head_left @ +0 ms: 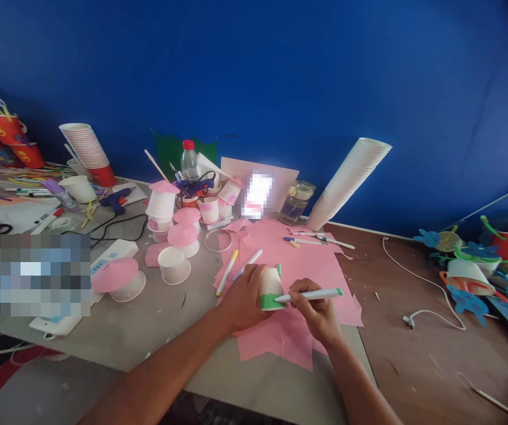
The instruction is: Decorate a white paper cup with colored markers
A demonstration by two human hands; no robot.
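1. Here is the left grip (243, 301), closed round the side of a white paper cup (269, 280); the fingers are curled only as far as the cup's width allows, and part of the hold is hidden behind the cup.
2. The cup sits wide end down, a little tilted, above the pink paper (307, 262) on the grey desk (209, 336); an uneven green band runs round its lower part, with white above.
3. Over to the right grip (318, 313), pinched shut about a white marker (311, 295); the green end of the barrel points off to the right, and the tip meets the green band (right at the business end, folks).
4. Just beyond the left grip lies a yellow-ended marker (227, 273); a clear ring (218, 241) rests near it, at the paper's edge.
5. Out to the left, a plain white cup (174, 265) stands mouth up; a pink-topped cup (121, 274) stands beside the power strip (118, 252).
6. At the back, a tall cup stack (348, 180) leans right against the blue wall (254, 71); a glass jar (297, 202) stands just beside it.
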